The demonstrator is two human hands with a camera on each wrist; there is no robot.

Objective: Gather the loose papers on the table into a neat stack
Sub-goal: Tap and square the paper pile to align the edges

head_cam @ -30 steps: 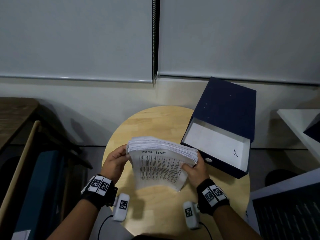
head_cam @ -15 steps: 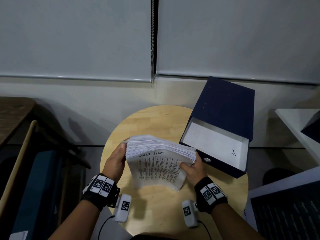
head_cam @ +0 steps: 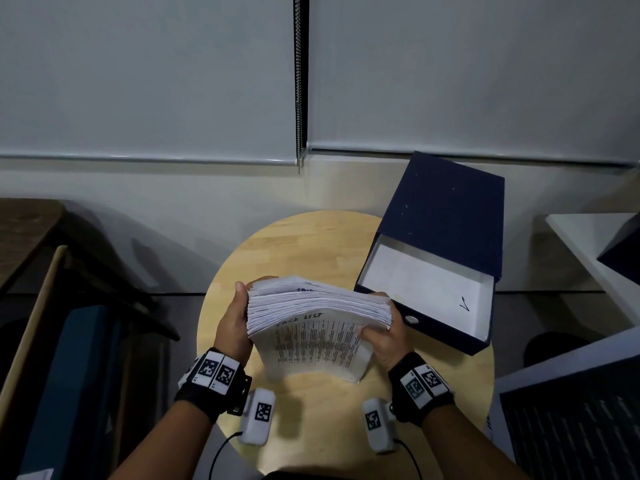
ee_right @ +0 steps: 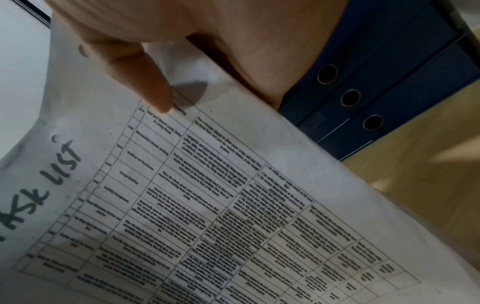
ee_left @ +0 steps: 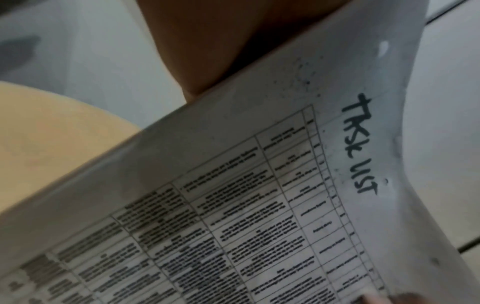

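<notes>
A round wooden desk (head_cam: 311, 237) fills the lower centre of the frame, with an open dark blue box file (head_cam: 446, 216) at centre right. Standing on edge over the desk's middle, the thick paper stack (head_cam: 318, 327) is gripped between the left hand (head_cam: 232, 327) and right hand (head_cam: 384, 337), fingers curled round its side edges.

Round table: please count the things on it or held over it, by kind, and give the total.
Paper stack, held upright on the wooden table by the left hand and right hand: 1
Dark blue box files: 1
Total: 2
</notes>
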